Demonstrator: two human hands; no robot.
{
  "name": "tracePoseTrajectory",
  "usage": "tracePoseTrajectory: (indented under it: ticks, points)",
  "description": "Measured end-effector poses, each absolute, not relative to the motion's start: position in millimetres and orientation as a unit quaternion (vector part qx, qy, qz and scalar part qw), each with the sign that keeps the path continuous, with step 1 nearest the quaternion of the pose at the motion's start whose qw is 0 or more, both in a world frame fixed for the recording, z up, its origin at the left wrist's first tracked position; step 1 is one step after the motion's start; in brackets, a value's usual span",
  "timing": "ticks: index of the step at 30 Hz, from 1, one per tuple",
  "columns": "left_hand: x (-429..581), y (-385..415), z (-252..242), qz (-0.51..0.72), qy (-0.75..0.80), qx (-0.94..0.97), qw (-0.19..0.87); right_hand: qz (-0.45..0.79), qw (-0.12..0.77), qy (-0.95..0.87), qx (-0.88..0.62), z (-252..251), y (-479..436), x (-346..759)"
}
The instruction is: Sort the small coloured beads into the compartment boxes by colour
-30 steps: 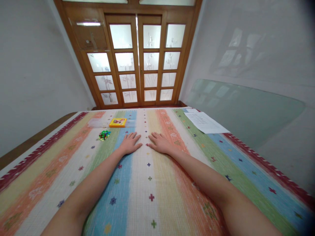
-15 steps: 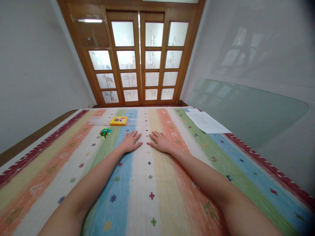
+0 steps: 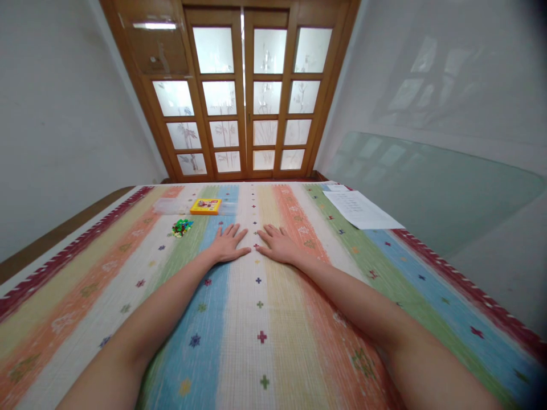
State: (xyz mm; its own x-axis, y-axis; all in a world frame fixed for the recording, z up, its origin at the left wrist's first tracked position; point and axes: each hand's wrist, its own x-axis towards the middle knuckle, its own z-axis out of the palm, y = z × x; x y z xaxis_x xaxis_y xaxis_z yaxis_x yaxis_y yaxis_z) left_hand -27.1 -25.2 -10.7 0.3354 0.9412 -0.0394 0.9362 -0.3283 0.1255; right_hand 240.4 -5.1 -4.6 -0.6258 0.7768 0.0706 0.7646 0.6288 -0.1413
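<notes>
My left hand point(image 3: 228, 245) lies flat and open on the striped cloth point(image 3: 256, 319), fingers spread, holding nothing. My right hand point(image 3: 277, 245) lies flat and open just beside it, palm down, also empty. A small pile of coloured pieces point(image 3: 181, 227) sits on the cloth to the left of my left hand. A yellow box point(image 3: 205, 206) lies farther back, with clear plastic point(image 3: 166, 207) beside it on the left.
A white printed sheet point(image 3: 359, 209) lies at the far right of the cloth. A glass pane point(image 3: 427, 188) leans on the right wall. Wooden doors with frosted panes point(image 3: 243, 97) stand behind the table.
My hands stay flat in the same spot. The view has tipped slightly, so the doors and table edge sit a little lower in the picture.
</notes>
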Motion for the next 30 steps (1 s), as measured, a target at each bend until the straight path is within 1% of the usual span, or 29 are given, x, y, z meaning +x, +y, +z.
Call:
tracePoseTrajectory:
  ticks: [6, 16, 30]
  points:
    - [-11, -15, -11, 0.040, 0.595, 0.802, 0.033, 0.051, 0.064, -0.904, -0.419, -6, -4, 242]
    - [-19, -17, -11, 0.036, 0.570, 0.818, 0.069, 0.063, 0.064, -0.906, -0.413, -5, 1, 245]
    - [-21, -19, -8, 0.046, 0.569, 0.818, 0.070, 0.061, 0.066, -0.907, -0.411, -5, 1, 246]
